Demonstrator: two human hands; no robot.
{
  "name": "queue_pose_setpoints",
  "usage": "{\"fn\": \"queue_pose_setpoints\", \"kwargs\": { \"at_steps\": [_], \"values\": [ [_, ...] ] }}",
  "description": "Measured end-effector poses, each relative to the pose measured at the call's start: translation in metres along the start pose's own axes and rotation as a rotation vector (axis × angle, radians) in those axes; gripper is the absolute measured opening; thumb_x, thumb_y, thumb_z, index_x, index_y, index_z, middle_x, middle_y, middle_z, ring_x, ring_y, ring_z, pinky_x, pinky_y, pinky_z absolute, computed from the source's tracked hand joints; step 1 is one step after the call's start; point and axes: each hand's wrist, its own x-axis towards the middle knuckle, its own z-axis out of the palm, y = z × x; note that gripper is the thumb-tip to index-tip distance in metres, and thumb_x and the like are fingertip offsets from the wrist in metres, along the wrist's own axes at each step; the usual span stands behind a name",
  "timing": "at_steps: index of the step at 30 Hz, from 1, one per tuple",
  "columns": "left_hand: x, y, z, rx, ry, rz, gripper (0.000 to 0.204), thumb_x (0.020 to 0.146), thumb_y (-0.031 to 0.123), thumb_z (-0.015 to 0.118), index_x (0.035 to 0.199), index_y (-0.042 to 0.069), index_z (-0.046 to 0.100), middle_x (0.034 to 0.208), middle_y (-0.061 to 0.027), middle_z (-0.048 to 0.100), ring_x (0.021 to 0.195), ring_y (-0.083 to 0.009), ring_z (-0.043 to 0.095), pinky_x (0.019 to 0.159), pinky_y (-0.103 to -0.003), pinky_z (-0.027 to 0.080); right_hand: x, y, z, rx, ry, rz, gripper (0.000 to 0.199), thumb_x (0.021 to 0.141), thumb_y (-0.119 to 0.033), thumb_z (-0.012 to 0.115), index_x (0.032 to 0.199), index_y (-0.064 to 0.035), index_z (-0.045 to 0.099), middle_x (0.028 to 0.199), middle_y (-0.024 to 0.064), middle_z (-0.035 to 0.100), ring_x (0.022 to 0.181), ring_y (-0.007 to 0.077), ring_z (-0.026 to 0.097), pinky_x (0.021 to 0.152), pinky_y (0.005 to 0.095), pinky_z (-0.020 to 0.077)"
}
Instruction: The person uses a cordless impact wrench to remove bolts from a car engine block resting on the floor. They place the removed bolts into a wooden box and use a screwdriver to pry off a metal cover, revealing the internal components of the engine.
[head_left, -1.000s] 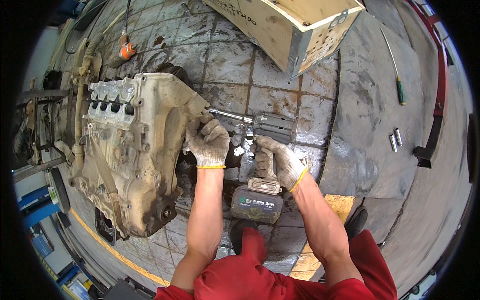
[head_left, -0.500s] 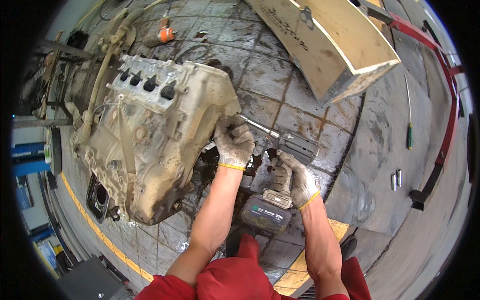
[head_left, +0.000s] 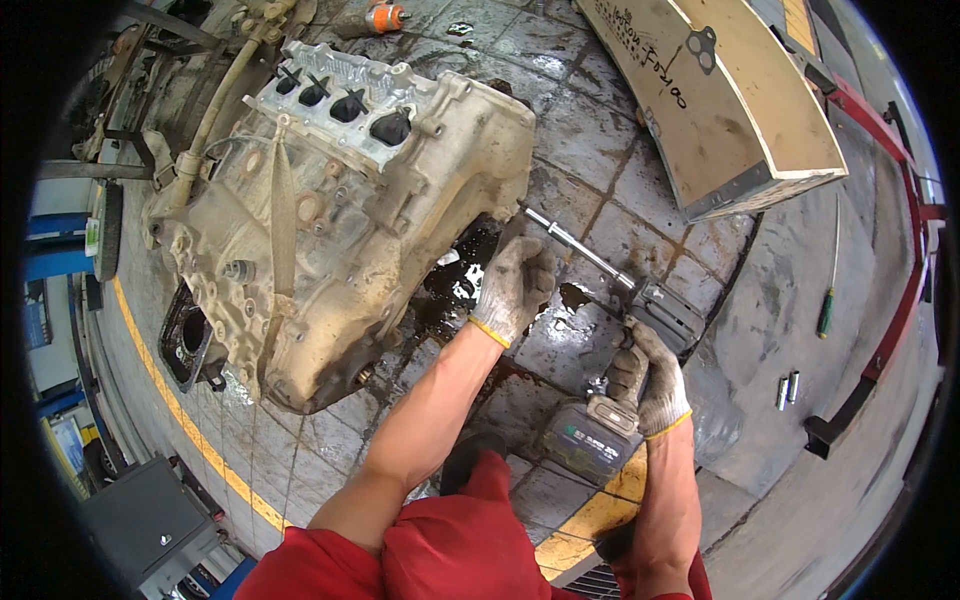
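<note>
Wrench (head_left: 668,316) in curled right hand (head_left: 658,378)

Markings on wooden box (head_left: 705,140) and battery pack (head_left: 588,455)
Dark characters and digits (head_left: 656,80) cross the box's long side; the pack carries small pale print (head_left: 598,446) (beside a green emblem (head_left: 570,430))

Open wooden crate (head_left: 715,130), green-handled screwdriver (head_left: 826,312) on a grey mat (head_left: 765,340), red metal bar (head_left: 876,126), dark grey cabinet (head_left: 145,515)
</note>
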Motion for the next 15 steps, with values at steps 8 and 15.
{"fn": "queue_pose_setpoints", "kwargs": {
  "at_steps": [8, 15],
  "values": [
    [-0.057, -0.031, 0.040, -0.027, -0.177, 0.023, 0.014, 0.110, 0.027, 0.072, 0.121, 0.019, 0.069, 0.092, 0.0019, 0.073, 0.072, -0.0115, 0.069, 0.063, -0.028, 0.055, -0.113, -0.035, -0.047, -0.101, 0.036, -0.055, 0.035, 0.103, -0.034, 0.076, 0.126, -0.0089, 0.067, 0.072, 0.0025, 0.057, 0.062, 0.0171, 0.055, 0.054, 0.0347, 0.0453],
    [-0.104, -0.034, 0.102, -0.131, -0.410, 0.034, 0.017, 0.106, 0.021, 0.077, 0.121, 0.014, 0.073, 0.108, -0.0003, 0.076, 0.098, -0.0136, 0.071, 0.085, -0.032, 0.059, -0.237, -0.056, -0.030, -0.587, 0.271, -0.369, 0.041, 0.090, -0.015, 0.087, 0.126, -0.0115, 0.069, 0.112, 0.0057, 0.071, 0.091, 0.0199, 0.069, 0.083, 0.0386, 0.0588]
  ]
}}
